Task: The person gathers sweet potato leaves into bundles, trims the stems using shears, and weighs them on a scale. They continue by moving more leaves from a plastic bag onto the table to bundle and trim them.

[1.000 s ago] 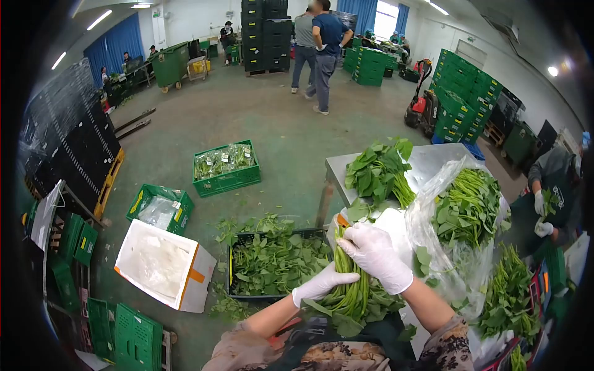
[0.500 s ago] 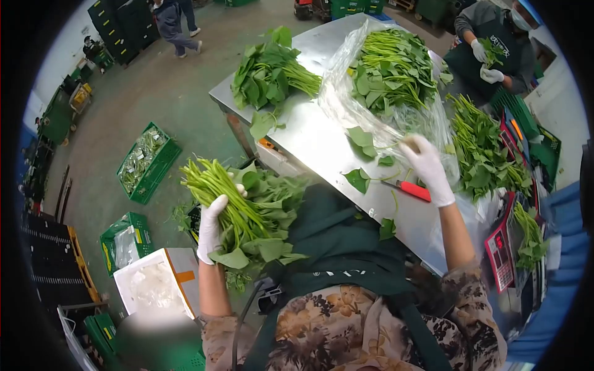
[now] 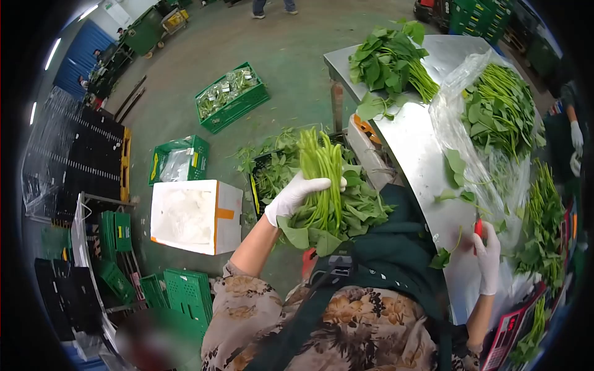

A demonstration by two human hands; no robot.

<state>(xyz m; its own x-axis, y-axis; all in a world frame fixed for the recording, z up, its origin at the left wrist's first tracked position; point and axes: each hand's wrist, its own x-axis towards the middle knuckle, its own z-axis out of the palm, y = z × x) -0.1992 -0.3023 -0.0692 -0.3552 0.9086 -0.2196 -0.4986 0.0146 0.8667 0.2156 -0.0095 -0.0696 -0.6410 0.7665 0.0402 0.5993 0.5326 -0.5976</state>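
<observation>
My left hand (image 3: 296,196), in a white glove, is wrapped round the stems of a thick bunch of leafy greens (image 3: 331,191). The cut stem ends point up and away from me, while the leaves spread below against my dark apron (image 3: 396,241). At the edge of the metal table, my gloved right hand (image 3: 489,263) is closed on the red handle of a knife (image 3: 477,236); its blade is hard to make out. Loose leaves (image 3: 455,168) lie on the metal beyond this hand.
On the metal table (image 3: 405,133) are a pile of greens (image 3: 390,65), another on plastic (image 3: 501,111), and a red scale (image 3: 512,324). A black crate (image 3: 255,185) with greens, a white foam box (image 3: 185,213) and green crates (image 3: 232,102) stand on the floor. A co-worker's gloved hand (image 3: 576,137) shows at right.
My view has swung left. My right hand has come down and taken hold of the red-handled knife that lay on the table. The bunch in my left hand now stands more upright.
</observation>
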